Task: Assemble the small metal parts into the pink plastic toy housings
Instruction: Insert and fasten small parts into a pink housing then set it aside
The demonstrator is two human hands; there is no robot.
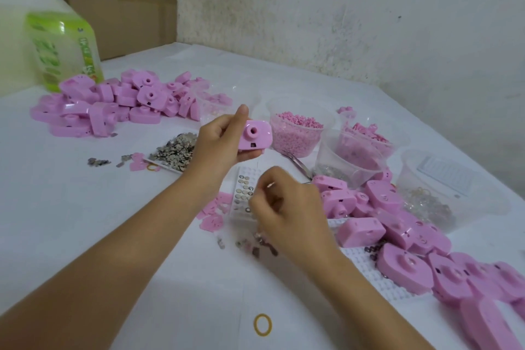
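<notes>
Left hand (218, 142) grips pink camera-shaped plastic housing (255, 138), held up, long axis roughly left-right, lens hole toward viewer. Right hand (287, 207) lower and nearer, fingers curled over white tray of round metal discs (241, 193). Blurred, so can't tell if it holds a part. Housing lies up-left of right hand.

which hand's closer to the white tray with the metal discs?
Right. The right hand hovers over the tray, at its right edge; the left hand is beyond it, holding a pink housing.
</notes>
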